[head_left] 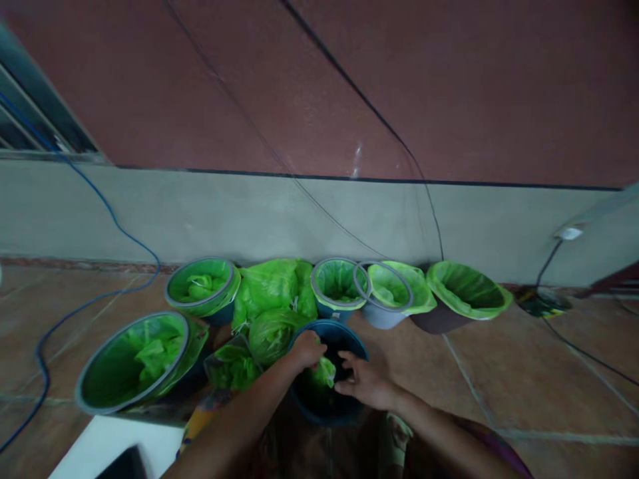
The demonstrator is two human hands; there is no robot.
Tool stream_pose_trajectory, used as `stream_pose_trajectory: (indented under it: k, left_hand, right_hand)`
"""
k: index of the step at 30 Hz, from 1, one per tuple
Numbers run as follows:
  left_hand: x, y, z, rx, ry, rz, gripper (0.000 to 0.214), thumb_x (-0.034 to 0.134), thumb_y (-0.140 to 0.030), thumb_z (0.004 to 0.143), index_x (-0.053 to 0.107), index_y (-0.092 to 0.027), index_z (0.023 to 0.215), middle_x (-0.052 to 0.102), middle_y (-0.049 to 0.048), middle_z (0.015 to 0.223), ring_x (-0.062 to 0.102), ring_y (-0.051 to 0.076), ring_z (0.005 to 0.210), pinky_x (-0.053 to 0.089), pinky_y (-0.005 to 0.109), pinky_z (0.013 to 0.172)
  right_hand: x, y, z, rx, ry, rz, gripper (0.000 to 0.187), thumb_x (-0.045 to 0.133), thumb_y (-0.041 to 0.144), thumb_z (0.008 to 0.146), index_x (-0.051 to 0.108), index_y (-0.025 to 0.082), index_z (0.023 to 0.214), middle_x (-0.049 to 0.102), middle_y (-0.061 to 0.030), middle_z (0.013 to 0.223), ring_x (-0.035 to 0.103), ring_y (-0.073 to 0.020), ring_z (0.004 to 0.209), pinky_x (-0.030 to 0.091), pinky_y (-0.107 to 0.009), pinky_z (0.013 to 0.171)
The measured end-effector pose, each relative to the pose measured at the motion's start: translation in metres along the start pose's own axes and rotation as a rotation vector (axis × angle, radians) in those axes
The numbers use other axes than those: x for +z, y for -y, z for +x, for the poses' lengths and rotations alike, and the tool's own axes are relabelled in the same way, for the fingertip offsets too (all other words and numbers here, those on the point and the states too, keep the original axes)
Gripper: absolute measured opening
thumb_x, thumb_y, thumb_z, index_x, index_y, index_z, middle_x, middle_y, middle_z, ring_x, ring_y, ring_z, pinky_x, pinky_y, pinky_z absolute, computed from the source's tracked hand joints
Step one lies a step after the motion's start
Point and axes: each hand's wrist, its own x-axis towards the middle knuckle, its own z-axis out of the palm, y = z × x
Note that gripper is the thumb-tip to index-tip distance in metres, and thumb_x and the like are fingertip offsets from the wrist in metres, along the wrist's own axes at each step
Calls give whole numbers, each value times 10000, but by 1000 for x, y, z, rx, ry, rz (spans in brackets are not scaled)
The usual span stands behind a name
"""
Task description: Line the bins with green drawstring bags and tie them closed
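Observation:
A dark blue bin (352,332) stands right in front of me. Over its mouth, my left hand (308,348) is closed on a crumpled green plastic bag (325,372), which hangs down inside the bin. My right hand (363,382) reaches over the bin's right side. Its fingers are apart and curved towards the bag, with nothing visibly in them; whether a fingertip touches the bag I cannot tell. A full, rounded green bag (275,336) lies just left of the bin. The bottom of the bin is too dark to make out.
Several bins lined with green bags stand along the wall, among them a grey-rimmed one (200,261), a brown one (439,319) and a large one (94,399) at left. A loose grey ring (408,287) rests on one. A blue cable (44,359) crosses the floor.

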Motion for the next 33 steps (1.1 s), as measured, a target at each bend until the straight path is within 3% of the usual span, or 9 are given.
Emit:
stream_pose_trajectory:
  k: [2,5,7,12,16,20,24,29,33]
  left_hand:
    - [6,-3,8,-38,89,-147,264,545,-324,878,613,-135,1049,703,71,885,669,162,662,533,254,563]
    - [8,-7,16,-70,205,-377,398,457,-509,911,593,-148,1009,670,39,797,619,121,574,505,236,531]
    - [6,-6,22,-60,198,-396,479,461,-603,873,588,-158,993,650,24,787,589,110,551,474,227,509]
    - [-1,4,44,163,259,-223,270,736,-367,681,648,-147,810,600,-37,651,510,90,569,399,190,523]
    - [-14,8,47,313,295,-1,279,736,-172,611,724,-135,887,687,5,755,590,155,682,456,252,634]
    - [-32,6,36,381,189,370,303,607,-37,606,753,-187,826,720,49,848,634,252,869,478,378,827]
    - [-37,3,29,413,45,518,251,575,-30,638,730,-192,752,697,55,913,601,267,1003,343,519,1045]
    - [-26,-3,32,516,25,487,256,535,-67,701,726,-187,821,670,70,968,591,254,1036,365,468,1029]
    - [-17,-7,34,626,3,336,294,482,-122,791,708,-193,967,678,65,1012,610,208,1039,422,347,999]
  right_hand:
    - [-8,5,11,-45,13,39,666,706,310,705,520,199,1334,698,-90,1096,662,-175,794,496,-294,726]
    - [-10,6,34,-95,-56,-33,156,631,285,741,673,192,859,680,-21,774,620,-165,741,466,-275,691]
    - [-6,1,49,-30,-58,82,146,567,320,771,616,190,727,627,-4,675,605,-154,669,471,-263,621]
    - [-6,-15,65,86,16,387,269,661,432,661,546,202,739,582,38,645,577,-132,590,478,-244,522]
    - [-31,-20,59,89,132,397,299,718,403,609,501,205,663,543,60,581,529,-112,566,417,-215,499]
    - [-56,-29,47,28,276,259,200,683,291,626,510,190,627,491,73,536,453,-87,523,321,-204,484]
    - [-64,-40,40,-52,398,-84,180,752,191,524,595,177,611,548,68,560,465,-87,541,275,-198,476]
    - [-55,-26,45,-76,194,104,547,779,375,609,638,188,1104,692,-22,898,610,-148,721,456,-252,632]
    - [-38,-13,56,-124,96,314,260,632,403,754,641,171,870,648,5,721,594,-131,671,462,-253,628]
